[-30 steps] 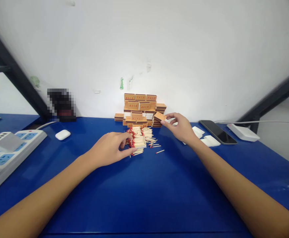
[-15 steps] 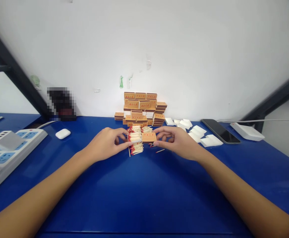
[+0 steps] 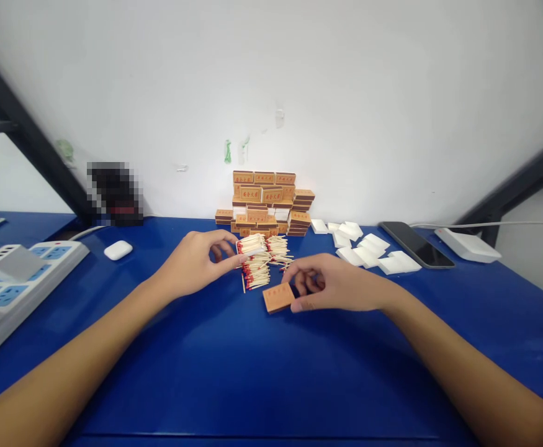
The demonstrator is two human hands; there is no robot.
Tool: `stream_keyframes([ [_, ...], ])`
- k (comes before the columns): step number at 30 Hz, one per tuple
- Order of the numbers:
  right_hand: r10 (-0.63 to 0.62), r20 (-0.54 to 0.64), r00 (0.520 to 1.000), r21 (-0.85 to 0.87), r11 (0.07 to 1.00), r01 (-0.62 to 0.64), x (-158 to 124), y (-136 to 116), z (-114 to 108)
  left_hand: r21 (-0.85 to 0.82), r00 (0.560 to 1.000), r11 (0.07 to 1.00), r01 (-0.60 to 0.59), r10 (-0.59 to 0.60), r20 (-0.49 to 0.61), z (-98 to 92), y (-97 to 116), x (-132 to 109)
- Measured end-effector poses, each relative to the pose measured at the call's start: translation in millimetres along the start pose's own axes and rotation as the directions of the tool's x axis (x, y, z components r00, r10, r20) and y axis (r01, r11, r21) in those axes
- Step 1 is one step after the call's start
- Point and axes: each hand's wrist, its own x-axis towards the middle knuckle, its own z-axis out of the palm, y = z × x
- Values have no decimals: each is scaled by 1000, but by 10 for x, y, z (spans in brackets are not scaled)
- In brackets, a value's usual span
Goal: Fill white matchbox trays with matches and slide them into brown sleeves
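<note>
My left hand [image 3: 206,259] pinches a white matchbox tray [image 3: 253,251] filled with red-tipped matches, tilted slightly above the pile. Lower and to the right, my right hand [image 3: 322,282] grips the orange matchbox sleeve [image 3: 278,298] by its right end, with the printed face up. Tray and sleeve are apart. Loose matches [image 3: 256,275] lie heaped on the blue table, between the hands and partly under the tray. Behind them rises a stack of matchboxes [image 3: 264,198] against the wall. Whether the sleeve touches the table I cannot tell.
Several white trays [image 3: 368,249] lie scattered at the right, beside a phone [image 3: 415,244] and a white device [image 3: 467,246] with a cable. On the left are a white earbud case [image 3: 118,250] and a power strip [image 3: 29,279]. Dark metal bars [image 3: 33,130] slant at both sides.
The tray and sleeve, end to end before, have separated. My right hand has brought the sleeve toward me; my left hand has raised and tilted the tray slightly.
</note>
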Motion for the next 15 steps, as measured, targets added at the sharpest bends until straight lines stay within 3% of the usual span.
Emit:
stream_keyframes([
  [3,-13,45,999,-71,997,16,-1,-30,68,-41,999,999,-19,20,39,48,68,-33],
  [9,-113,-284,952,47,990,132,62,33,120,-65,988,994,-84,92,123,150,172,-99],
  [15,-134,-323,937,75,983,166,82,20,207,-89,986,991,-100,111,124,199,213,-121],
])
